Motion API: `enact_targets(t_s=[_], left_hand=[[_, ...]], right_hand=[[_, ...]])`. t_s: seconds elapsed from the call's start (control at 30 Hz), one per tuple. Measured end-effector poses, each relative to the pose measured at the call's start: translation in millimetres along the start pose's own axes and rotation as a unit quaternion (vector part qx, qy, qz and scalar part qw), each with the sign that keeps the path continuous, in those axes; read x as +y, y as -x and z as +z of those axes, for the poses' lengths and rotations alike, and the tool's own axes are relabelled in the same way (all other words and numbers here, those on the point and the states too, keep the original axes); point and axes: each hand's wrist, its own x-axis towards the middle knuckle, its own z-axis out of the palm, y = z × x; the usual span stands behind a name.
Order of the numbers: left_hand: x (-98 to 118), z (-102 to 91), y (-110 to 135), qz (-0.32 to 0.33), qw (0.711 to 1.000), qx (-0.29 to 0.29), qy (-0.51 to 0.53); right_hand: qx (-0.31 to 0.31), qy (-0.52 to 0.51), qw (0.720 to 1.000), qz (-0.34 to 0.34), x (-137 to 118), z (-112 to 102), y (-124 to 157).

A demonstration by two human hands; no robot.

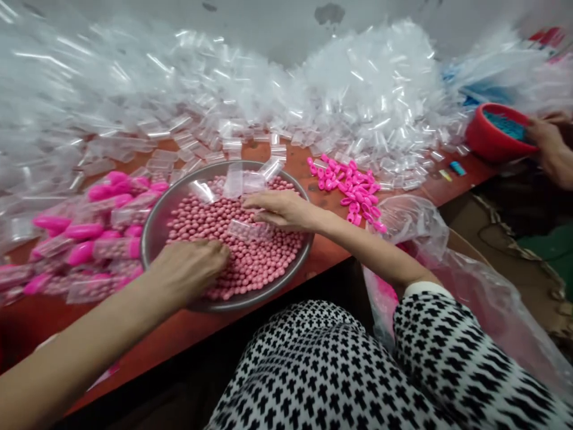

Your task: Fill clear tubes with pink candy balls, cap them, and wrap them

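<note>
A wide metal bowl [147,239] holds many pink beads [264,272]. My left hand [199,260] rests in the beads at the bowl's near left, its fingers curled and their tips hidden; what they hold, if anything, does not show. Over the bowl's right half lies my right hand [284,209], fingers stretched out and thumb apart. Just below its fingers, a clear plastic tube [248,231] lies on the beads. More clear tubes [242,182] rest at the bowl's far side, close to my right fingertips.
Left of the bowl are filled tubes with bright pink caps [85,232]. Loose pink caps [351,185] lie to the right. Heaped clear tubes [376,89] line the back. At far right, another person's hand [546,137] touches a red bowl [487,134]. A plastic bag [474,298] hangs near my right arm.
</note>
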Motion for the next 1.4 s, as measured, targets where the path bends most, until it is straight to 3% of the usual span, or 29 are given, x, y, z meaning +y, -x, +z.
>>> enact_targets(t_s=[0.07,0.13,0.23,0.3,0.4,0.53,0.63,0.77,0.97,1.07,1.13,1.2,1.3,1.4], left_hand=[[13.1,7.2,-23.0,0.055,0.996,-0.059,-0.042],[25.7,11.9,-42.6,0.084,0.994,-0.066,-0.036],[35.4,14.4,-58.5,0.068,0.996,-0.012,0.056],[35.0,13.2,-59.5,0.031,0.983,0.047,0.176],[30.7,9.5,-52.2,-0.024,0.911,0.1,0.399],[30.0,6.1,-40.6,-0.082,0.767,0.08,0.631],[33.1,6.2,-36.8,-0.113,0.679,0.095,0.719],[40.3,9.1,-37.3,-0.118,0.63,0.112,0.759],[44.8,11.5,-36.3,-0.086,0.581,0.096,0.803],[43.0,12.0,-34.6,-0.067,0.559,0.09,0.822],[42.9,11.8,-33.6,-0.051,0.556,0.086,0.825],[43.9,11.3,-32.9,-0.04,0.56,0.087,0.823],[46.3,10.9,-31.8,-0.034,0.583,0.102,0.805],[47.5,12.0,-30.8,-0.015,0.627,0.126,0.768]], right_hand=[[0.097,-0.046,0.994,0.037,-5.0,-11.4,29.4],[0.176,-0.072,0.977,0.092,-7.2,-24.3,61.9],[0.242,-0.065,0.945,0.212,7.0,-46.3,111.6],[0.248,-0.024,0.926,0.285,27.0,-59.5,141.9],[0.186,0.066,0.921,0.336,55.9,-72.1,176.9],[0.067,0.119,0.943,0.303,66.9,-73.6,197.0],[-0.053,0.185,0.959,0.21,64.2,-66.2,197.0],[-0.135,0.269,0.942,0.146,70.6,-52.9,192.9],[-0.116,0.314,0.928,0.161,86.9,-43.1,183.8],[0.003,0.28,0.938,0.205,74.4,-44.0,168.0],[0.118,0.208,0.946,0.217,53.9,-45.5,151.2],[0.19,0.129,0.953,0.196,27.1,-46.2,129.5],[0.187,0.059,0.974,0.111,-11.9,-43.4,93.2],[0.157,0.066,0.985,0.032,-35.8,-35.6,62.2]])
